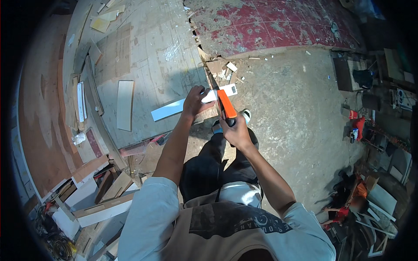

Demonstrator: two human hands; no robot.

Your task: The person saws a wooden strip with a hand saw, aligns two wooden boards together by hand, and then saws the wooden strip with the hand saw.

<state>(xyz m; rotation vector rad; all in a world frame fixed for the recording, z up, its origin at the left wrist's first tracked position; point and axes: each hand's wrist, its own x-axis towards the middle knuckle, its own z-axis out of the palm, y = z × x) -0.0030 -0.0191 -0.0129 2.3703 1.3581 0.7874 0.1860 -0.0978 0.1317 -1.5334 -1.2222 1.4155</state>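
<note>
Wooden offcuts near the saw

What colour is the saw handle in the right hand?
The saw handle is bright orange, with black by the right hand; see the head view.

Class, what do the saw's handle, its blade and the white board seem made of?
Handle: probably plastic, smooth and evenly bright orange.
Blade: likely metal, thin and dark.
White board: possibly painted or laminated wood; its face looks smooth, its core unclear.
</note>
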